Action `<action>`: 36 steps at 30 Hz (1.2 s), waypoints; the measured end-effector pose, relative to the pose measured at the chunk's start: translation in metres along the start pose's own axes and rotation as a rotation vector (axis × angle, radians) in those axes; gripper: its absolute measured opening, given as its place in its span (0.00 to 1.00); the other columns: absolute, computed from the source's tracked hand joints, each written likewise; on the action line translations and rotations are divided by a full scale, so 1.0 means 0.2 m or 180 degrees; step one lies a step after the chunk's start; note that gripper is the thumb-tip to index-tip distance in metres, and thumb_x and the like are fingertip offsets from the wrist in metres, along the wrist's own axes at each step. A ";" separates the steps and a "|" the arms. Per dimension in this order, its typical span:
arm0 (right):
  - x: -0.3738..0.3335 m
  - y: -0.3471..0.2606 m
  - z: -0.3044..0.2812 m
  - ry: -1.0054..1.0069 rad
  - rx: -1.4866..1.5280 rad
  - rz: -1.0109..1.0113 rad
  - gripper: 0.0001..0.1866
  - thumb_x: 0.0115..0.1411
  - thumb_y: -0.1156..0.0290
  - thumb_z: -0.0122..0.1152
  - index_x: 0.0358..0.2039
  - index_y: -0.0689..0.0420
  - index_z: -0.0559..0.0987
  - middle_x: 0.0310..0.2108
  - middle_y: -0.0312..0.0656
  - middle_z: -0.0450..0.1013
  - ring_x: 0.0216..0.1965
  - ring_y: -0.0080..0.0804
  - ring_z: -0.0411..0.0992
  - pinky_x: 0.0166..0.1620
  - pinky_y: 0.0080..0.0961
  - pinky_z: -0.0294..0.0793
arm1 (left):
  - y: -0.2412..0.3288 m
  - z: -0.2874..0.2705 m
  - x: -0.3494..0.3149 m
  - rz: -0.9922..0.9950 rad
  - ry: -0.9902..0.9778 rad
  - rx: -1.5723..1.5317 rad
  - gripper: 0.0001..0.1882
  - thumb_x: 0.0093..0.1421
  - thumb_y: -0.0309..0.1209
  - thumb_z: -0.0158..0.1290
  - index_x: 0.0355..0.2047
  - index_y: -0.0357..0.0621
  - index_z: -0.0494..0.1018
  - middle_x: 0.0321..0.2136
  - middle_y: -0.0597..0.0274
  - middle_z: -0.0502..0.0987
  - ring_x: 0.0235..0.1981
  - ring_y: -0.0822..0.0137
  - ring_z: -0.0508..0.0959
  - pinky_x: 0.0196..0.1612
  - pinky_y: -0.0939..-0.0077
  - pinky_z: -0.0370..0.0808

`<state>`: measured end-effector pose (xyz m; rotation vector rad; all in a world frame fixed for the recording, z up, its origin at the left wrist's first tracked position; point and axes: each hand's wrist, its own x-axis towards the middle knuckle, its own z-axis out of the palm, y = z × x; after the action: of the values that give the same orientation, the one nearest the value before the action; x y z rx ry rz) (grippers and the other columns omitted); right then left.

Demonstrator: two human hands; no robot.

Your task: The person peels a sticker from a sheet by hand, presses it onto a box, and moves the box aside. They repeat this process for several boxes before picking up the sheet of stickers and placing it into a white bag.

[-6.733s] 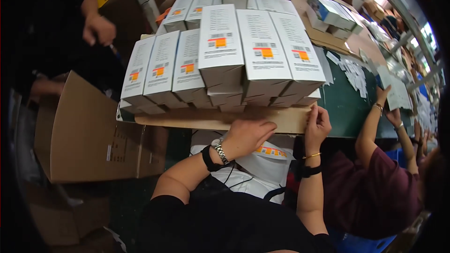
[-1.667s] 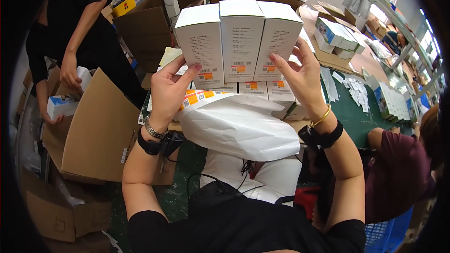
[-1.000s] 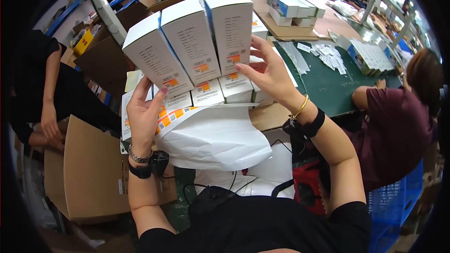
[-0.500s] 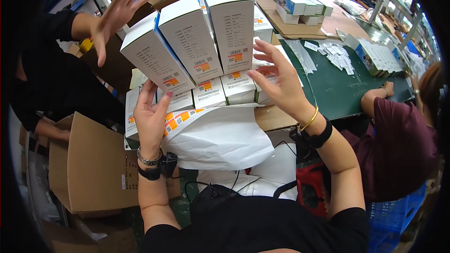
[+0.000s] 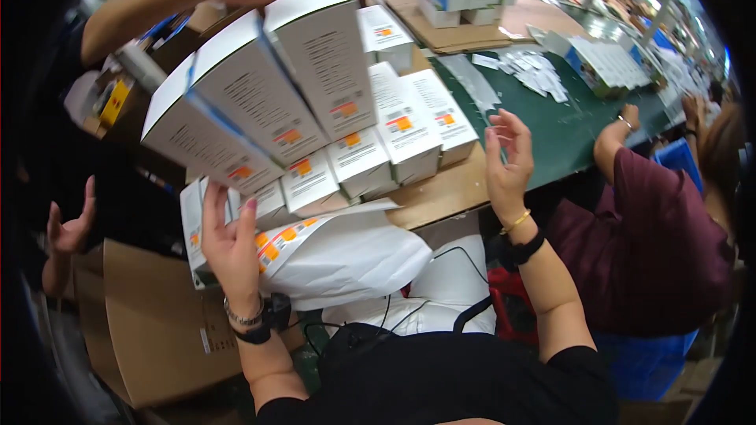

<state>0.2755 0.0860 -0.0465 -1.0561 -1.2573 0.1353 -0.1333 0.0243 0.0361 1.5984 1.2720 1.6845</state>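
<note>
Three white boxes [image 5: 252,94] just beyond left hand [image 5: 227,238], fingers parted, contact unclear; right hand [image 5: 510,164] loosely spread, apart, rightward.

A packing workshop, by the look of it: white boxes [image 5: 256,83] piled on a green bench [image 5: 567,142], a large carton [image 5: 157,319], orange-printed labels [image 5: 272,252], and a co-worker in maroon [image 5: 654,244] seated alongside.

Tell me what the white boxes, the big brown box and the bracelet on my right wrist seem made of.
White boxes: likely thin card, smooth with crisp folded edges. Big brown box: probably corrugated cardboard, matt and brown. Bracelet: perhaps metal, from its shiny gold look, though plastic is possible.
</note>
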 end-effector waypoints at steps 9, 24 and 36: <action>-0.08 0.30 0.01 0.0396 0.0918 0.1654 0.18 0.75 0.78 0.62 0.63 0.65 0.74 0.49 0.42 0.79 0.42 0.22 0.79 0.47 0.19 0.82 | -0.10 -0.05 -0.05 -0.0092 0.0640 0.0268 0.37 0.75 0.16 0.55 0.79 0.28 0.53 0.74 0.39 0.67 0.67 0.60 0.75 0.67 0.68 0.77; -0.10 0.36 0.03 0.0253 0.0728 0.1449 0.13 0.73 0.81 0.62 0.56 0.64 0.79 0.43 0.39 0.81 0.41 0.20 0.79 0.47 0.19 0.82 | 0.03 0.01 -0.23 -0.0128 0.0533 0.0795 0.21 0.78 0.19 0.51 0.69 0.29 0.72 0.68 0.49 0.77 0.55 0.68 0.82 0.60 0.73 0.78; -0.10 0.33 0.05 0.0179 0.0882 0.1515 0.11 0.75 0.78 0.61 0.55 0.65 0.80 0.44 0.39 0.82 0.40 0.19 0.80 0.46 0.18 0.82 | 0.00 0.47 -0.27 0.0613 -0.1815 0.0818 0.09 0.70 0.26 0.63 0.46 0.34 0.85 0.39 0.51 0.88 0.34 0.57 0.87 0.37 0.70 0.81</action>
<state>0.2889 0.1167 -0.1077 -1.0894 -0.8866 0.6215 -0.0343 0.0052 -0.0025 2.2069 1.0874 1.0582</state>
